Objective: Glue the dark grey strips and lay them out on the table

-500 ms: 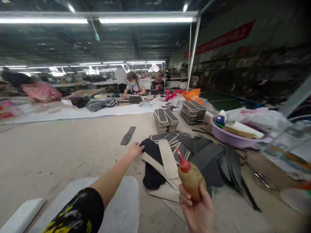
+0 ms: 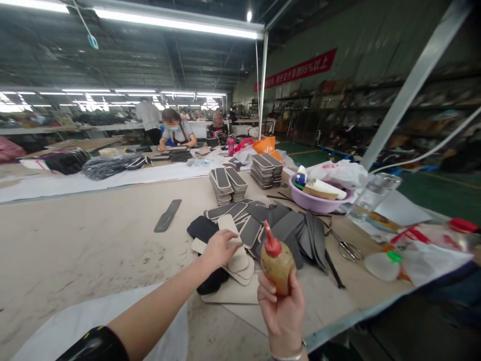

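My right hand (image 2: 282,313) is wrapped round a yellowish squeeze bottle (image 2: 280,265) with a red pointed nozzle, held upright above the table. My left hand (image 2: 220,250) reaches over beige flat pieces (image 2: 238,261) with rounded ends, fingers apart and nothing visible in them. Whether its fingertips touch the top piece, I cannot tell. Black pieces (image 2: 203,228) lie under and beside the beige ones. Just behind spreads a loose heap of dark grey pieces (image 2: 287,228), some with pale borders.
Two stacks of bordered pieces, a nearer one (image 2: 221,186) and a farther one (image 2: 266,173), stand behind the heap. A lone grey strip (image 2: 168,215) lies left. Rightward are a purple basin (image 2: 317,201), scissors (image 2: 350,251) and a glass jar (image 2: 370,200). A person (image 2: 178,133) works across the table.
My left hand has moved from the black pieces to above the beige ones. The view has swung right, showing more of the table's right side. My right hand still holds the bottle.
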Tool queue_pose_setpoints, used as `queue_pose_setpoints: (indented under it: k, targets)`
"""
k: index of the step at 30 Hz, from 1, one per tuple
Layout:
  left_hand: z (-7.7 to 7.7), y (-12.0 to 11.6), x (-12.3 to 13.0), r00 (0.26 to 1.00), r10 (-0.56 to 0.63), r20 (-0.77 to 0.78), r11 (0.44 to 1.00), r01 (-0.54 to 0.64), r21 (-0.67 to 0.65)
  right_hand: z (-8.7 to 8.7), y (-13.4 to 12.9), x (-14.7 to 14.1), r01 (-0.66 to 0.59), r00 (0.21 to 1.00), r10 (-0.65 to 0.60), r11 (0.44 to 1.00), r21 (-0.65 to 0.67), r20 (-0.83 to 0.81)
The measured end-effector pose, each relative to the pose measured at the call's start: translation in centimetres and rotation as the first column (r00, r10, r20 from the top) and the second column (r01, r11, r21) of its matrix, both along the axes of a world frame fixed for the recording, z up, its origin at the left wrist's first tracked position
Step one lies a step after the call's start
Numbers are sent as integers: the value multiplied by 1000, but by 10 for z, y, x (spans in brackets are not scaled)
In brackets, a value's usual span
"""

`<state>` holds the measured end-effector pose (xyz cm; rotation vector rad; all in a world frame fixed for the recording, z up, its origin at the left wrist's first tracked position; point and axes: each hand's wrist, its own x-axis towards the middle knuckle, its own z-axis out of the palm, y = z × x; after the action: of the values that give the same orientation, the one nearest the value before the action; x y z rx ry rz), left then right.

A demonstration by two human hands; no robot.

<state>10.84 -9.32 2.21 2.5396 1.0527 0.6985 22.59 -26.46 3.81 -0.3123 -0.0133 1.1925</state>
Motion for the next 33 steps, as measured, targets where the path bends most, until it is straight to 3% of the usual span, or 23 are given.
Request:
queue_pose_setpoints:
  k: [4,8,12,17,22,27,33]
  targets:
    - [0,-27,52,991,-32,-130,999,29,-24,0,-11,22,108,991,-106,994,20,-84]
    - [-2,-33,76,965,9,-262,998,-26,-63,2,-17,35,171,977,-170,985,-5,-126]
    - [-9,-33,80,966,7,-259,995,-34,-99,2,-15,36,173,977,-174,985,-17,-126]
    - [-24,-31,81,994,41,-103,996,-49,-76,1,-10,32,127,987,-129,991,-31,-92]
    - [-34,-26,81,995,84,-62,987,-91,-131,1,-8,28,117,993,-118,992,-37,-28]
    - [-33,-30,82,989,145,-27,969,-147,-198,4,-9,27,107,994,-107,994,-34,-6]
    - [-24,-47,87,989,-7,-146,995,-8,-100,4,-8,26,94,995,-94,995,-31,15]
